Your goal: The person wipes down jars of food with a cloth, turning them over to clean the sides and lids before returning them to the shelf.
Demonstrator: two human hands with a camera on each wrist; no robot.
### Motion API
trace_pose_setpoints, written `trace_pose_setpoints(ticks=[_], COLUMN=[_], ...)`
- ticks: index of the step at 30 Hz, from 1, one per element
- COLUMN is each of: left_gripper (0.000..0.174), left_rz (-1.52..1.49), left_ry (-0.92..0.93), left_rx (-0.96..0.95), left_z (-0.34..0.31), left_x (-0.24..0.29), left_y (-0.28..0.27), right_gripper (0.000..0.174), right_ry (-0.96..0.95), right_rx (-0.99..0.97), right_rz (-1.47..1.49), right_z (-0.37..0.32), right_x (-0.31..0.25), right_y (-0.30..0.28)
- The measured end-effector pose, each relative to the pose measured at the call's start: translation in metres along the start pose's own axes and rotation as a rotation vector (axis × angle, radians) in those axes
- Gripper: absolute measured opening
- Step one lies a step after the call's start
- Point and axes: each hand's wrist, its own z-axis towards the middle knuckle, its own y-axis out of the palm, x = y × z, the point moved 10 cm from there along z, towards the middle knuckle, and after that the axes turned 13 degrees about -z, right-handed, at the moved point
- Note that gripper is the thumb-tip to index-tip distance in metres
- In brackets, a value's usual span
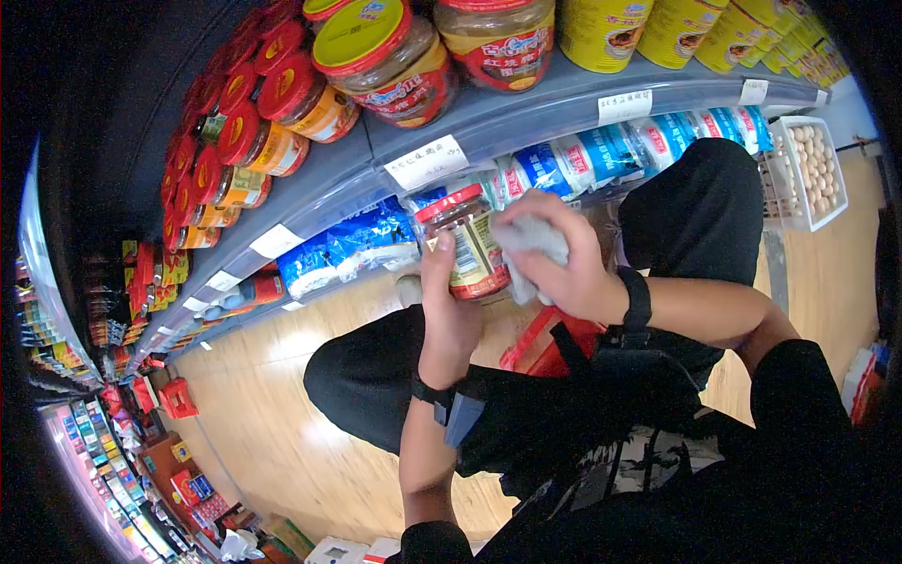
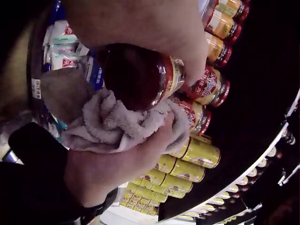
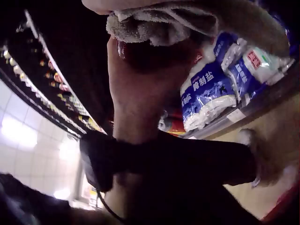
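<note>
A glass jar [image 1: 477, 246] with a red lid and dark red contents is gripped by my left hand [image 1: 449, 305], the thumb along its label. My right hand [image 1: 575, 258] holds a grey cloth [image 1: 537, 242] against the jar's side. From the left wrist, the bunched cloth [image 2: 122, 124] lies along the jar's dark red glass [image 2: 129, 77], with the fingers of the right hand [image 2: 126, 166] partly under its folds. In the right wrist view the cloth [image 3: 154, 28] covers most of the jar, and the left hand [image 3: 145, 89] is below it.
Red-lidded jars [image 1: 381, 56] and yellow cans [image 1: 606, 33] line the shelf above. Blue and white salt bags [image 1: 352, 244] fill the lower shelf, behind price tags [image 1: 427, 164]. A white basket of eggs [image 1: 816, 174] stands at right. Something red [image 1: 545, 343] sits between the knees.
</note>
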Motion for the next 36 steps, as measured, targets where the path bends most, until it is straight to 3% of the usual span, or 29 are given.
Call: trace_pose_setpoints(ticks=[1, 3, 5, 7, 10, 17, 19, 22, 26, 28, 33, 36], left_gripper=[0.044, 0.045, 0.047, 0.050, 0.053, 0.049, 0.047, 0.043, 0.044, 0.047, 0.049, 0.051], left_rz=[-0.002, -0.016, -0.012, 0.038, 0.058, 0.041, 0.051, 0.177, 0.126, 0.049, 0.127, 0.056], left_ry=[-0.005, -0.020, -0.031, 0.066, 0.102, 0.064, 0.060, 0.063, 0.098, 0.096, 0.195, 0.196], left_rx=[-0.004, -0.006, -0.003, -0.125, -0.112, -0.022, -0.039, 0.039, 0.012, -0.015, 0.035, 0.096], left_z=[0.000, -0.001, -0.002, -0.002, 0.004, 0.009, 0.009, 0.009, 0.008, 0.003, 0.001, 0.003], left_x=[-0.002, -0.003, 0.001, 0.014, 0.010, -0.001, 0.000, 0.001, -0.001, 0.001, 0.016, 0.017], left_y=[0.002, 0.005, 0.002, 0.017, 0.013, -0.003, -0.004, -0.013, -0.013, 0.000, 0.005, -0.004], right_gripper=[0.034, 0.031, 0.029, 0.030, 0.036, 0.038, 0.042, 0.044, 0.040, 0.037, 0.036, 0.038], right_ry=[0.002, 0.224, 0.168, 0.331, 0.441, 0.449, 0.002, -0.155, 0.029, 0.320, 0.256, 0.229], right_rx=[0.003, 0.006, 0.005, 0.030, 0.015, -0.071, -0.052, -0.117, 0.041, 0.120, 0.077, -0.057], right_rz=[-0.006, 0.197, 0.136, 0.310, 0.462, 0.338, -0.051, -0.161, -0.066, 0.187, 0.054, 0.004], right_z=[0.002, 0.002, 0.005, 0.003, 0.001, -0.008, 0.000, 0.000, 0.006, 0.004, -0.018, -0.019], right_x=[-0.001, 0.017, 0.016, 0.035, 0.047, 0.047, 0.006, -0.019, 0.003, 0.044, 0.035, 0.021], right_y=[-0.001, 0.002, 0.003, 0.007, 0.015, 0.019, 0.008, 0.010, -0.003, -0.002, 0.010, 0.015])
